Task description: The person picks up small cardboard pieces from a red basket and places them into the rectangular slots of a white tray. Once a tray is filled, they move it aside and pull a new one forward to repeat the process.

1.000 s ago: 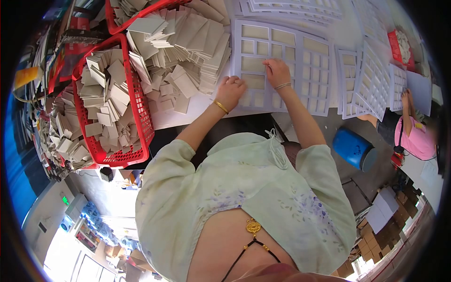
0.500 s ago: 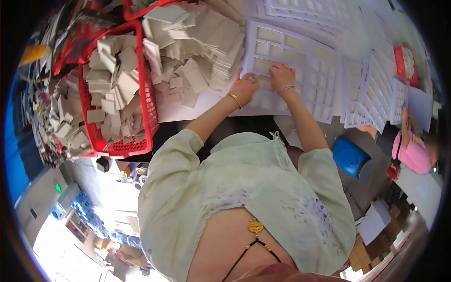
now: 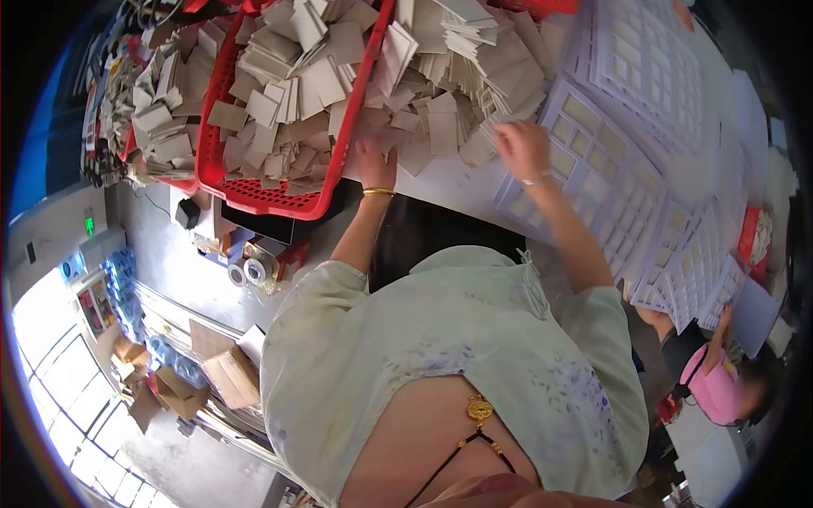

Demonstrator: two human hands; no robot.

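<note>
My left hand [image 3: 375, 165], with a gold bangle at the wrist, is at the table edge just right of the red basket [image 3: 203, 161]. Its fingers are apart and nothing shows in them. Grey-beige card pieces [image 3: 339, 80] fill that basket. My right hand [image 3: 523, 151] is above the table, between the loose pile of card pieces [image 3: 445, 123] and a white tray with rectangular compartments [image 3: 559, 157]. Its fingers are bent and slightly blurred; whether they hold a piece cannot be made out. Beige pieces sit in the tray's compartments.
More white compartment sheets [image 3: 652, 63] lie on the right. Another heap of card pieces [image 3: 161, 114] is at the far left. At the lower right is a person in pink [image 3: 713, 385], near a small red basket [image 3: 749, 235]. Cardboard boxes [image 3: 230, 378] stand on the floor.
The view has turned toward the left. Both my hands have left the tray: the left moved to the basket's side, the right to the edge of the card pile.
</note>
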